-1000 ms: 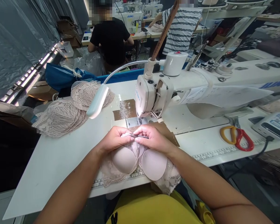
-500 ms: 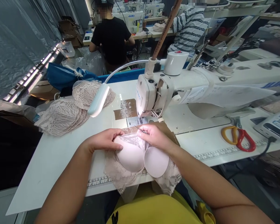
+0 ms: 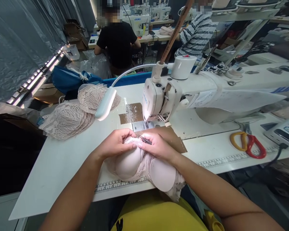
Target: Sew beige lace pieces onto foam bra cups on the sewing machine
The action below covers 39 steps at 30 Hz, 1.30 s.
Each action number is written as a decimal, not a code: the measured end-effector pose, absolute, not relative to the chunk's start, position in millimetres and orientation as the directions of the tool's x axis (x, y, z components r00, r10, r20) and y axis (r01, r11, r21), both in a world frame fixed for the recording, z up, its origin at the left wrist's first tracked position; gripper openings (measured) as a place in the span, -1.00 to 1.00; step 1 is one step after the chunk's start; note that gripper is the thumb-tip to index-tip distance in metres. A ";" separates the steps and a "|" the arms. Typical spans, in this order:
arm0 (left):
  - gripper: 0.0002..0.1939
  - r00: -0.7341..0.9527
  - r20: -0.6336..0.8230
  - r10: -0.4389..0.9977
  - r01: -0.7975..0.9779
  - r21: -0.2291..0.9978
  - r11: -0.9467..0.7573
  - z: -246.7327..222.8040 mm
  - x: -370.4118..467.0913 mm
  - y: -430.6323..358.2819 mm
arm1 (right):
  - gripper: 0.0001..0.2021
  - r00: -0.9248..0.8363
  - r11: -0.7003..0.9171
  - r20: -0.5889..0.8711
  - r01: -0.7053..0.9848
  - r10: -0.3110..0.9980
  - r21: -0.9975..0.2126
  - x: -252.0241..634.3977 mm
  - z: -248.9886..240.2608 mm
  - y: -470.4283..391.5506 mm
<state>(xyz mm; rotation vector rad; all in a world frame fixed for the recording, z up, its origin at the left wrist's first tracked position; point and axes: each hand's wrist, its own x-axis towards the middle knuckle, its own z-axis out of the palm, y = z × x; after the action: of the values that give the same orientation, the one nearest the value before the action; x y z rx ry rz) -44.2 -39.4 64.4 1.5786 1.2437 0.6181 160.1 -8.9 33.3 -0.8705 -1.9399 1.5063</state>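
A pale pink padded bra (image 3: 127, 164) with lace trim lies at the table's front edge, one cup facing up and the other (image 3: 162, 175) hanging slightly over. My left hand (image 3: 118, 144) pinches its lace upper edge between thumb and fingers. Right beside it, my right hand (image 3: 156, 146) grips the same edge, the two thumbs almost touching. A small, dark, pointed metal tool (image 3: 144, 140) pokes out from my right fingers; its exact kind is unclear. Just beyond both hands is the needle area of a white sewing machine (image 3: 156, 99).
Stacked lace cups (image 3: 65, 118) lie at the left under a lamp (image 3: 106, 104) on a bendable neck. Scissors (image 3: 249, 144) with red and yellow handles rest at the right near a control box (image 3: 286, 131). A printed ruler (image 3: 120, 185) runs along the front edge. Two people sit farther back.
My hands have come closer together, the left moving right along the bra's edge. The lace between them is now bunched, and the cups have tilted.
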 end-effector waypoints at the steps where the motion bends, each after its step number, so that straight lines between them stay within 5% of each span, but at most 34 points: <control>1: -0.76 0.327 -0.167 0.930 0.417 0.909 0.017 63.5 -43.4 -39.4 | -0.71 -0.650 0.188 0.038 0.163 0.759 -0.969 160.9 32.9 -8.7; 11: -0.75 0.334 -0.276 0.901 0.265 0.945 0.192 56.1 -41.6 -37.6 | -0.87 -0.572 0.249 0.171 0.060 0.802 -0.967 162.1 37.9 -10.3; 19: -0.74 0.360 -0.329 0.873 0.128 0.944 0.303 55.7 -42.3 -36.7 | -0.63 -0.592 0.109 0.064 0.040 0.803 -0.993 172.1 27.6 -3.3; 26: -0.70 0.346 -0.362 0.866 0.081 0.931 0.356 50.8 -42.0 -36.2 | -0.71 -0.664 0.188 0.076 0.099 0.744 -0.977 173.2 35.4 -1.6; 32: -0.68 0.383 -0.352 0.854 0.088 0.934 0.346 47.7 -40.0 -34.8 | -0.80 -0.667 0.017 -0.025 0.056 0.745 -0.998 168.0 38.7 -5.9; 39: -0.67 0.360 -0.369 0.857 0.140 0.930 0.341 48.1 -37.2 -36.0 | -0.85 -0.623 0.046 0.018 0.028 0.782 -0.999 163.3 34.3 -6.2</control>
<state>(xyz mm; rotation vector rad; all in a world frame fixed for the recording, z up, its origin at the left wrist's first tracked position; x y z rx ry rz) -37.2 -36.0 48.1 1.1438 1.1223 0.6235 163.3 -6.2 34.3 -0.8184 -1.7354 1.6355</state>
